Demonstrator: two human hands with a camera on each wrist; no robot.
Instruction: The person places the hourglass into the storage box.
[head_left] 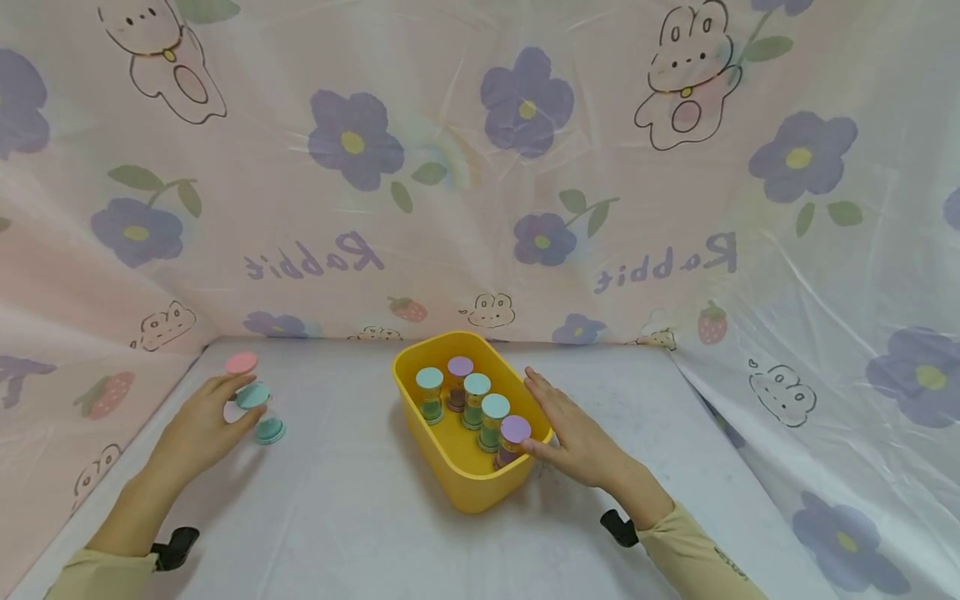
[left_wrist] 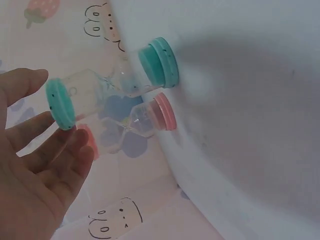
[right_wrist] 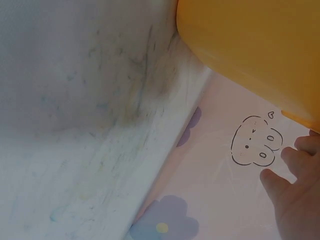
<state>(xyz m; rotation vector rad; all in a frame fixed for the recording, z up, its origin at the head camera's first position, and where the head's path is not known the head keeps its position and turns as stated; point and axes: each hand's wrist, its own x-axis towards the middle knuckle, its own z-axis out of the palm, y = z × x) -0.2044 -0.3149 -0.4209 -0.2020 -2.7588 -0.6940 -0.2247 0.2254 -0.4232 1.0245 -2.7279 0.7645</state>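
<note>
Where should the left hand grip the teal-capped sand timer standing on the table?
Probably the clear glass body just under the top cap of the teal-capped sand timer, from its left, where the left hand already is. It stands upright; a pink-capped timer crowds its far side.

Five sand timers (head_left: 476,400) are standing in the bin (head_left: 465,483) at table (head_left: 352,517) centre. Two timers (head_left: 255,396) are standing well apart to its left.

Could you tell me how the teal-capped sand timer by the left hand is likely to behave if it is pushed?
The teal-capped sand timer has a narrow waist and round caps, so it probably tips readily and then rolls. Its clear body looks hard, likely light but breakable.
</note>
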